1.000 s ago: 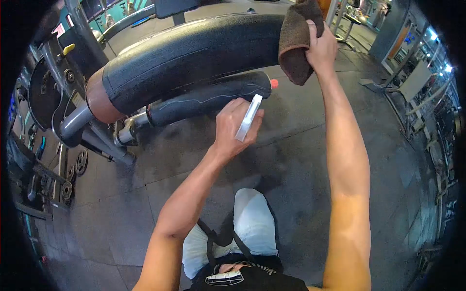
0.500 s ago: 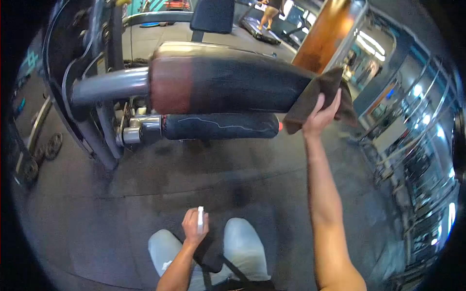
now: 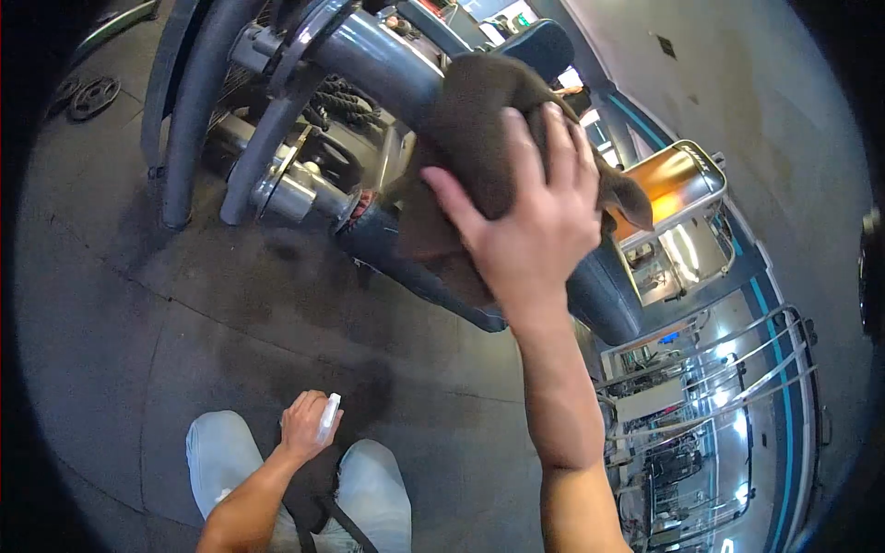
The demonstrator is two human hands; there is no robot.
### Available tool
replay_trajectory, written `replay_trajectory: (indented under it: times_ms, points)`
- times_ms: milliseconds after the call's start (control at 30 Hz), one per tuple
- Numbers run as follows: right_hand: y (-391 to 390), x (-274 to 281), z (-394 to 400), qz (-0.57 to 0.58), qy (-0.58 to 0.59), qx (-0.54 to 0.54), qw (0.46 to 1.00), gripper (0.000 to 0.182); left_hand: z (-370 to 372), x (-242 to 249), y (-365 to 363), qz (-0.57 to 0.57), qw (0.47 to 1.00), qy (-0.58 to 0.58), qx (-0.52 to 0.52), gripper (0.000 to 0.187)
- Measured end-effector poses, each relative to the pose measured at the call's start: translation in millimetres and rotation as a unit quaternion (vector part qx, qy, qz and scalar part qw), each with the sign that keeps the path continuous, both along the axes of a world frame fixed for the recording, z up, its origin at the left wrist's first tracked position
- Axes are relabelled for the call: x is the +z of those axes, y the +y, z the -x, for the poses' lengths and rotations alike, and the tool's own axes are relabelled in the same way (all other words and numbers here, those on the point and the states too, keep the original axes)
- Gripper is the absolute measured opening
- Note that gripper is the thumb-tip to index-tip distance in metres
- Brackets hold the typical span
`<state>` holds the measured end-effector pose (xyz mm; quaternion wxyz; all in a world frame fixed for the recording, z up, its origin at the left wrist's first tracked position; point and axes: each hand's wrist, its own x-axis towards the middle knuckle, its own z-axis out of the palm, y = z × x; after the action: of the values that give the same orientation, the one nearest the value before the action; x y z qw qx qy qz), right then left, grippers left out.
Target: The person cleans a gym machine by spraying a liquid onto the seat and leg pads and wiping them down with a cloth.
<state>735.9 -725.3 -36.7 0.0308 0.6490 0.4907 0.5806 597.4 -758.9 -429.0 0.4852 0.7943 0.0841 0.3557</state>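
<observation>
A dark brown cloth (image 3: 470, 129) lies draped over the upper padded roller (image 3: 604, 290) of a gym machine. My right hand (image 3: 544, 203) presses flat on the cloth, its fingers spread. Below, the lower padded roller (image 3: 406, 258) is partly covered by the hanging cloth. Down between my knees, my left hand (image 3: 307, 426) is closed round a white object (image 3: 328, 417), perhaps a spray bottle's top; its lower part is hidden.
The machine's metal frame (image 3: 198, 111) stands at the left, with a weight plate (image 3: 94, 98) on the floor beyond. An orange panel (image 3: 678, 184) is behind the rollers. Racks with metal bars (image 3: 710, 405) fill the right side.
My right hand and the cloth have moved left from the upper roller's right end to the part nearer the frame. The view has tilted and come closer. My left hand still holds the white object.
</observation>
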Motion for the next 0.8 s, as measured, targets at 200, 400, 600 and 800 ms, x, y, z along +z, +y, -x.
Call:
replay_trajectory:
  times_ms: [200, 400, 600, 800]
  points:
    - [-21, -33, -16, 0.067, -0.130, -0.030, 0.989, 0.044, 2, -6, -2, -0.023, 1.000, 0.002, -0.015, 0.022]
    - [-113, -53, -70, 0.110, -0.134, -0.011, 0.985, 0.055, 4, -4, 3, -0.014, 1.000, -0.014, -0.023, 0.022]
    - [-168, -28, -73, 0.005, 0.003, -0.060, 0.998, 0.104, 3, 1, 8, 0.001, 1.000, -0.002, -0.022, 0.020]
    - [-98, 5, -26, 0.021, 0.082, -0.104, 0.991, 0.127, -2, -3, 2, 0.009, 1.000, -0.006, -0.016, 0.019]
